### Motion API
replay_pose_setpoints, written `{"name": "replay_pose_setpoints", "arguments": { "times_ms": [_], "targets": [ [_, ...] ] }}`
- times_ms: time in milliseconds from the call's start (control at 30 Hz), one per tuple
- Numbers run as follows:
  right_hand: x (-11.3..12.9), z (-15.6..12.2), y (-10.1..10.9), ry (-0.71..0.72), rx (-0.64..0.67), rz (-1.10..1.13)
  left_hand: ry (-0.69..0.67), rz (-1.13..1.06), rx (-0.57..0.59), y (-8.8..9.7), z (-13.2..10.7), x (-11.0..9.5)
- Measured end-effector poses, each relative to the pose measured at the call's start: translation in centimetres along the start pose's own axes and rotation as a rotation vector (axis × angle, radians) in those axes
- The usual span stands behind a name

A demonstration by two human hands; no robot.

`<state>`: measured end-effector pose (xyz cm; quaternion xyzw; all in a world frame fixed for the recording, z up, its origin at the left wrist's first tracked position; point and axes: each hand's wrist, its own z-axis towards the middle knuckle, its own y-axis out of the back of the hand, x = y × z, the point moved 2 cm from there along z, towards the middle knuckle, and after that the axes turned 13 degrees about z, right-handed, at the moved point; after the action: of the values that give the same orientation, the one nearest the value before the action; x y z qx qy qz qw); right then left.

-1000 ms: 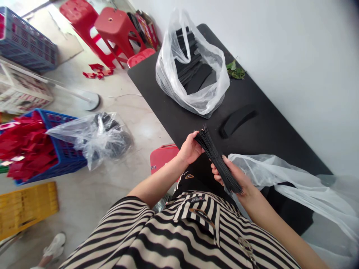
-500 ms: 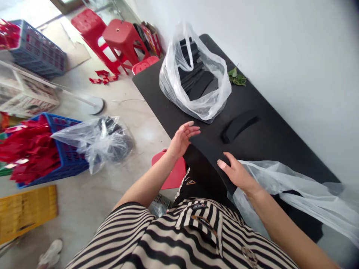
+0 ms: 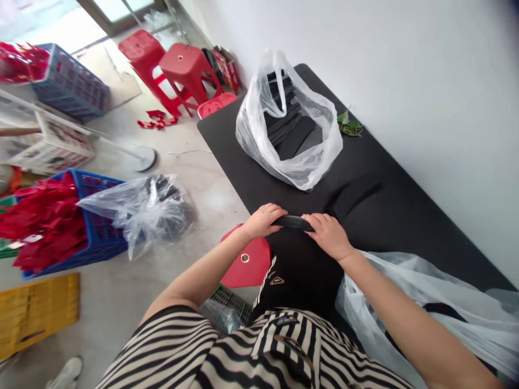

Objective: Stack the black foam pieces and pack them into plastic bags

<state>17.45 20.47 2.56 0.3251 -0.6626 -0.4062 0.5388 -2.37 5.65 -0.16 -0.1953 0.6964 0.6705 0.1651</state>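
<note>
1. At the near edge of the black rectangular tabletop, a tight bundle of thin, flat black strips lies crosswise in front of the person, squared into a narrow dark bar. Its material is hard to tell at this size.
2. On the bundle's left end, the bare left hand rests palm down, its fingers close together and curled over the strips. On the right end, the bare right hand does the same, fingers slightly parted. Both hands hold the bundle between them.
3. Farther onto the tabletop, near but not touching the bundle, a translucent white plastic bag slumps open around a stack of black strips. A single dark curved strip lies to its right, and a sprig of green leaves sits beyond the bag.
4. Black tabletop runs on to the right of the hands, and the far edge meets a white wall.
5. Just off the near edge, a red plastic stool sits by the left hand, and a loose translucent plastic bag trails below the right forearm.
</note>
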Motion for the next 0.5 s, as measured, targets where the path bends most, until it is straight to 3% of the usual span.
{"name": "replay_pose_setpoints", "arguments": {
  "times_ms": [167,500],
  "targets": [
    [-1.7,-0.3,-1.9,-0.092,-0.006,0.075,0.003,0.093,-0.01,-1.7,-0.7,1.2],
    [-3.0,-1.9,-2.5,-0.096,-0.065,0.014,0.032,0.032,-0.034,-2.7,-0.9,1.7]
  ]
}}
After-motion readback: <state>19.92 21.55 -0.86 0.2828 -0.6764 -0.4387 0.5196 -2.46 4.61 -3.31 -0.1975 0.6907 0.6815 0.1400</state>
